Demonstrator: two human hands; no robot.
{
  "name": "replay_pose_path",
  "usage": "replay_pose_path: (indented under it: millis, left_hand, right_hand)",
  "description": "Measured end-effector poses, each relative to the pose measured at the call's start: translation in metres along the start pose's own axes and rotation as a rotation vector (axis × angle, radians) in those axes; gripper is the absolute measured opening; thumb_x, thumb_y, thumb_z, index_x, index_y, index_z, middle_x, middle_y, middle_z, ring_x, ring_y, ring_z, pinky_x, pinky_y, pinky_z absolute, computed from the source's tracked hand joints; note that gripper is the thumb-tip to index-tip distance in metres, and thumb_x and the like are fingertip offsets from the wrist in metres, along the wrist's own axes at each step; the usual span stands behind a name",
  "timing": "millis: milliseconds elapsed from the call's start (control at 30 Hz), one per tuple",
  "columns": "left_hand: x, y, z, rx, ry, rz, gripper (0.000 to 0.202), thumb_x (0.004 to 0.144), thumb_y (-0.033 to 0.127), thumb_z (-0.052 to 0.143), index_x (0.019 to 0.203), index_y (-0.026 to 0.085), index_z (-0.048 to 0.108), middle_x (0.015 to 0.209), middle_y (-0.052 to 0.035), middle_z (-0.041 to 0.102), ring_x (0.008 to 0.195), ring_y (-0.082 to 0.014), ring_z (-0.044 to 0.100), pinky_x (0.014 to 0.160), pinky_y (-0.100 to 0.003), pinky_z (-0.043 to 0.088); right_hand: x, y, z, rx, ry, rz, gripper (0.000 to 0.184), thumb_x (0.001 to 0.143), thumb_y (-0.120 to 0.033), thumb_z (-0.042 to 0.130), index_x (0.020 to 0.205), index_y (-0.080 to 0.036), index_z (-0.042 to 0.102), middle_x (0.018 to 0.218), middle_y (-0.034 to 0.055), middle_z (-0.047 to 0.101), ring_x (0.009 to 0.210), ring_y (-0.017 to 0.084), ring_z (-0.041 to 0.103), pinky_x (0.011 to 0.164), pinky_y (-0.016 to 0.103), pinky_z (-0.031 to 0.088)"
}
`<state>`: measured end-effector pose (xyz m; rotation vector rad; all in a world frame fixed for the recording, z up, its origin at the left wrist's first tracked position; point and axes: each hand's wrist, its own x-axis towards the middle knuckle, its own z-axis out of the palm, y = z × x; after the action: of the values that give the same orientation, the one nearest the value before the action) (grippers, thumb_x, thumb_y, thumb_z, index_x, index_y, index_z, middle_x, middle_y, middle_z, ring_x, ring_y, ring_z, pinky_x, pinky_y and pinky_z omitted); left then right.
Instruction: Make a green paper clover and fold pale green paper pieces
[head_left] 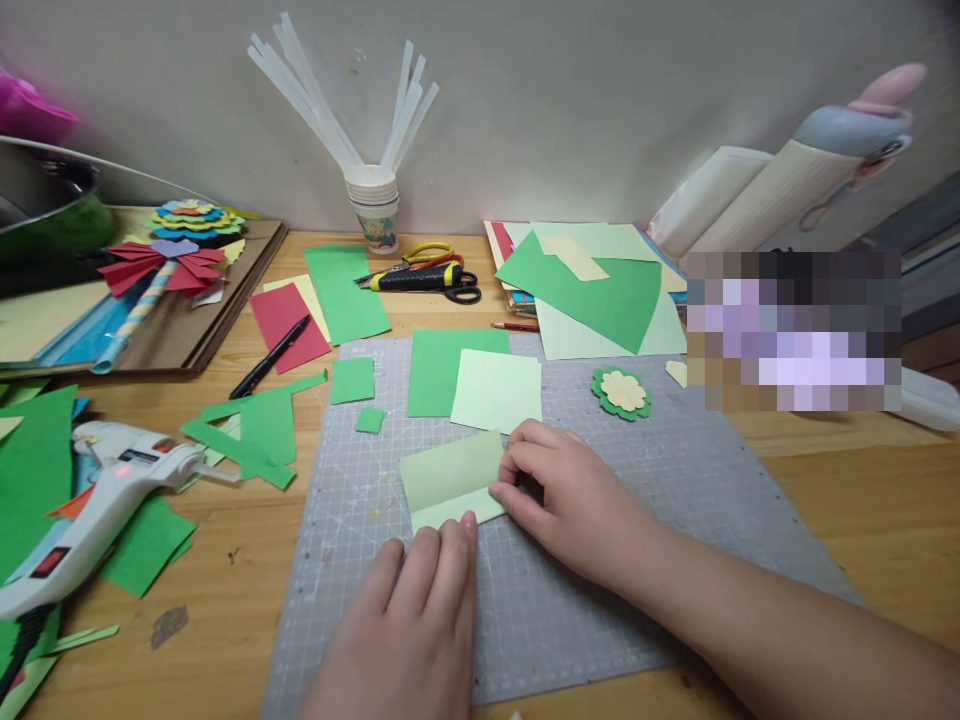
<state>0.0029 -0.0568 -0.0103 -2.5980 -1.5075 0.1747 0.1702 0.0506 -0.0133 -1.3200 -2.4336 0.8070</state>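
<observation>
A light green piece of paper [453,472] with a crease along its near part lies on the grey cutting mat [360,600], its far part tilted up. My right hand [574,495] pinches the paper's right edge between thumb and fingers. At its near edge, my left hand [424,600] holds the paper with bent fingers, the thumb tip against it. Just beyond lie a pale green square [496,388] and a darker green sheet [435,372] partly under it. A layered paper flower [622,393], cream on green, rests to the right.
On the left are a white glue gun [124,500], green scraps [262,430] and a black pen [270,356]. Scissors [463,288], a cutter [412,278] and a paper cup [376,225] of glue sticks stand behind. Stacked coloured paper [600,290] lies back right, beside a blurred patch.
</observation>
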Motion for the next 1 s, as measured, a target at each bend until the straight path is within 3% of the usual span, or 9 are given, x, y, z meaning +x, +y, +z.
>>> replay_pose_path:
  millis: [1000]
  left_hand:
    - [0.0014,-0.0018,0.0012,0.035,0.006,0.013,0.048,0.090,0.027,0.033,0.132,0.015,0.052,0.120,-0.0084,0.063,0.102,-0.0251,0.050,0.080,-0.037,0.040]
  right_hand:
    - [0.0000,-0.0004,0.0002,0.009,-0.006,-0.010,0.010,0.082,-0.016,0.059,0.073,-0.018,0.056,0.084,0.0002,0.055,0.079,0.016,0.051,0.074,0.033,0.037]
